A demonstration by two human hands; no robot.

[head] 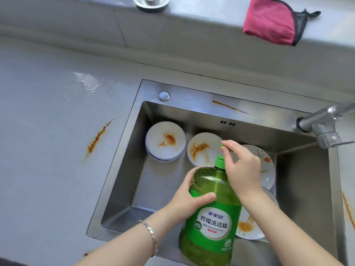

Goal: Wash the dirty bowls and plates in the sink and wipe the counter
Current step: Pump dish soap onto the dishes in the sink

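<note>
Dispensing detergent appears to be the step in hand; no dish looks washed yet. The left grip is clenched round the shoulder of the translucent green plastic detergent bottle, holding it tilted over the rectangular stainless-steel sink. The right grip is curled over the green pump head, with a finger on top and the thumb beside the neck.

The dishes lie on the sink floor:
- A round white bowl with an orange smear sits in the far left corner.
- A second white stained dish lies just beside it, below the pump.
- A white floral-print plate is partly hidden behind the right grip.
- A white plate with orange residue lies beside the bottle base.

No water is visible at the chrome tap. The grey counter carries an orange streak, so wiping is not yet done. A folded pink cloth lies on the rear ledge.

The next move likely calls for a downward press on the pump while the left grip steadies the bottle. The spout should be aimed at a stained dish. The bottle would then need a place on the counter outside the sink.
</note>
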